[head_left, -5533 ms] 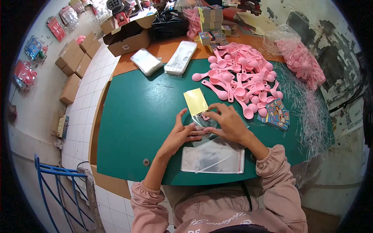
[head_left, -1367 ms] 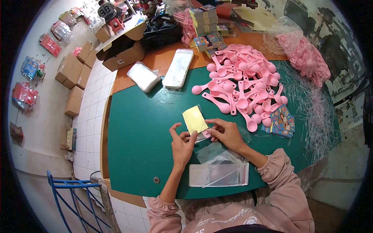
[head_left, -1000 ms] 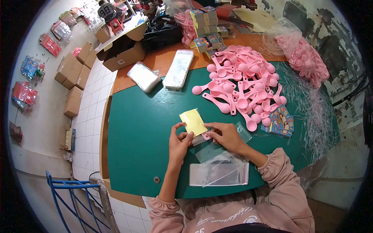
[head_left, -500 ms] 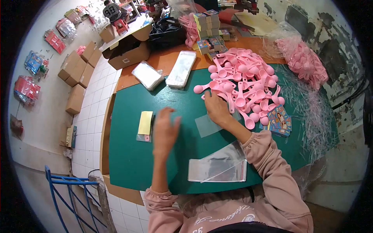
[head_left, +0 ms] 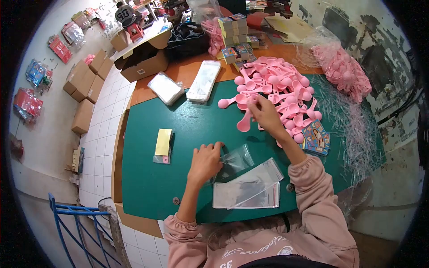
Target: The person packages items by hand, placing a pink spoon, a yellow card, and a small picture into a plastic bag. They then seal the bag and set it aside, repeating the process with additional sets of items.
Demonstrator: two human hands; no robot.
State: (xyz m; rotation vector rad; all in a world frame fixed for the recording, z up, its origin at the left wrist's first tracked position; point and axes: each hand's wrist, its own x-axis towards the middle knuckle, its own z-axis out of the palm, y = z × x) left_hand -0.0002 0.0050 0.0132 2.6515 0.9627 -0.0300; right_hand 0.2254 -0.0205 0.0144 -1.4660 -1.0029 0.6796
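My right hand (head_left: 265, 115) pinches the handle end of a pink spoon (head_left: 244, 123), its rounded end hanging toward me at the left edge of the pink spoon pile (head_left: 279, 80). Low over the green tabletop, my left hand (head_left: 205, 163) has bent fingers at the edge of a clear plastic bag (head_left: 239, 159); its fingertips are partly hidden. More clear bags (head_left: 246, 190) lie just in front of my body. Left of my left hand is a packed bag with a yellow card (head_left: 163, 141) and a bit of pink at its bottom.
Two stacks of white packets (head_left: 166, 88) (head_left: 203, 81) lie at the back, near an open cardboard box (head_left: 144, 66). Printed cards (head_left: 316, 136) sit right of the spoons. Banded card stacks (head_left: 234, 31), a bag of spoons (head_left: 342, 69) and plastic strands (head_left: 357, 134) stand farther out. Someone sits far back.
My left hand has moved right and down to the clear bag, which has shifted toward me. My right hand has moved slightly right and lifted a spoon from the pile's edge.
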